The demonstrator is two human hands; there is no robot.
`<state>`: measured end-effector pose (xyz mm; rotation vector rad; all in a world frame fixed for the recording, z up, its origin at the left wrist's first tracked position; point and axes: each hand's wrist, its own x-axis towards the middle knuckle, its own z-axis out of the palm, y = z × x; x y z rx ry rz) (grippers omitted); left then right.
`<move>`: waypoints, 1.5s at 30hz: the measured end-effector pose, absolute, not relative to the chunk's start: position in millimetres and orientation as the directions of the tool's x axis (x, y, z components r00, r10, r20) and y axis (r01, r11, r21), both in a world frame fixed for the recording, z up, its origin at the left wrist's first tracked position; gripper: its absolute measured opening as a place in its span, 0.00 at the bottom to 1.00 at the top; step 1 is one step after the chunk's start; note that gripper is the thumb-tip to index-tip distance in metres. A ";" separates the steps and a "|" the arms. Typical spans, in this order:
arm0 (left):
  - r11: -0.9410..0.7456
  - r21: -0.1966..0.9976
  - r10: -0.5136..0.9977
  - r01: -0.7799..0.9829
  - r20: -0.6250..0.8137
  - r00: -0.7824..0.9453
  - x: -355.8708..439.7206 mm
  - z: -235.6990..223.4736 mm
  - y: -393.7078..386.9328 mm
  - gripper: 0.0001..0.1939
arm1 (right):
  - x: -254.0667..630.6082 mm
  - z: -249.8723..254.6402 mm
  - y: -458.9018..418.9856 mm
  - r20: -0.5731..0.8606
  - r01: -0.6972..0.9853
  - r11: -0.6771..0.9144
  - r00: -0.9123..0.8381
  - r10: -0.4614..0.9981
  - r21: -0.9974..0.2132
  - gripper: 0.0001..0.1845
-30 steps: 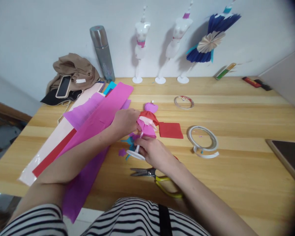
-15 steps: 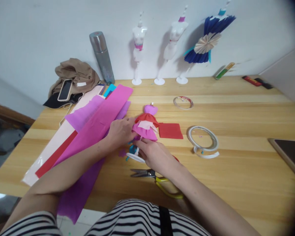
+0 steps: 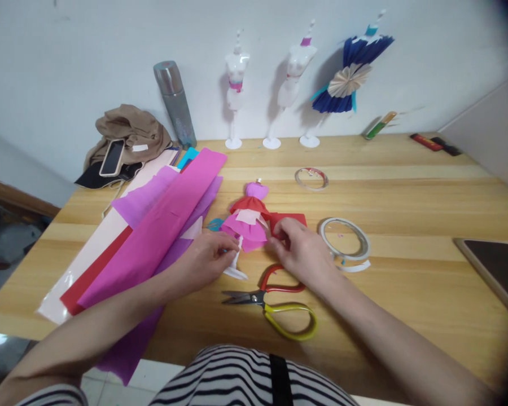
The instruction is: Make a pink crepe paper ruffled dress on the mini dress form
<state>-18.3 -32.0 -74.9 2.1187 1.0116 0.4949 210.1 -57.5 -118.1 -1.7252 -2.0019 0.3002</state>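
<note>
A small dress form (image 3: pixel 238 251) lies on the table in a crepe-paper dress (image 3: pixel 256 192): purple bodice, red upper layer, pale pink piece, magenta skirt (image 3: pixel 241 225). My left hand (image 3: pixel 214 256) is closed at its white stem, partly covering the round base (image 3: pixel 236 273). On the other side, my right hand (image 3: pixel 302 248) has bent fingers, with thumb and index tips together at the skirt's right edge. That hand partly covers a red paper square (image 3: pixel 294 217). Scissors (image 3: pixel 258 298) with red and yellow handles lie open just below.
Long crepe-paper sheets (image 3: pixel 152 225) lie on the left, a pale scrap (image 3: pixel 193 229) on them. Tape rolls (image 3: pixel 366 242) sit right of my hand. Several dress forms (image 3: pixel 236 101) and a flask (image 3: pixel 175 104) stand along the wall. A phone (image 3: pixel 491 270) lies at right.
My right hand has left the stem and moved right, to the skirt's edge. My left hand has come down from the skirt to the stem. The scissors' red handle is uncovered.
</note>
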 end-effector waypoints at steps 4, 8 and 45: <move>-0.456 0.756 0.771 0.470 0.071 0.633 -12.8 -78.2 -37.3 0.09 | 210.0 -113.7 -39.0 0.182 0.902 0.173 -0.107 0.977 -0.395 0.06; -0.504 0.671 0.734 0.544 0.000 0.679 -4.4 -68.4 -38.7 0.12 | 205.3 -107.1 -28.7 0.144 0.929 0.183 -0.143 0.979 -0.321 0.06; 0.528 0.704 0.849 -0.475 -0.436 0.298 48.4 -64.9 -61.8 0.20 | 205.0 -100.7 -31.4 0.201 0.700 0.249 -0.152 0.968 -0.669 0.08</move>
